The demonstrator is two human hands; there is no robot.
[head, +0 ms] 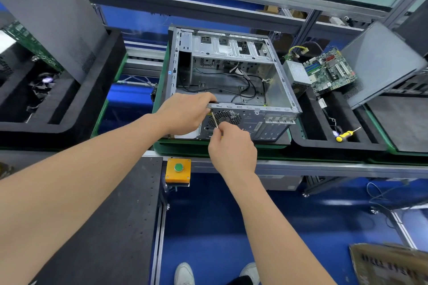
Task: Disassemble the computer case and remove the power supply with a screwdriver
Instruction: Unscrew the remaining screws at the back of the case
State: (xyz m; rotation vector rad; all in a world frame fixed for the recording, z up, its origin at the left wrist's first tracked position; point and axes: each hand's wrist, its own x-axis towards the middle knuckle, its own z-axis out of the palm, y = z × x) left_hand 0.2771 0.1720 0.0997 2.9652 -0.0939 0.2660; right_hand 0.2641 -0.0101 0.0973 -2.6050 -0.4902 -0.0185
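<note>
In the head view, the computer case [231,53] lies at the centre of the frame, open face upward, with its rear panel turned toward the lower edge. Its near rim is gripped by the left hand [185,111], fingers curled over the edge. Just below, the screwdriver [215,120] is pinched in the right hand [231,148]. Its shaft runs from lower right to upper left, and the tip is set at the panel's upper left, beside the fan grille [228,117]. A rear-panel screw is judged to be in hand, probably one securing the power supply, which cannot be made out. Steady turning under axial pressure is called for next.
</note>
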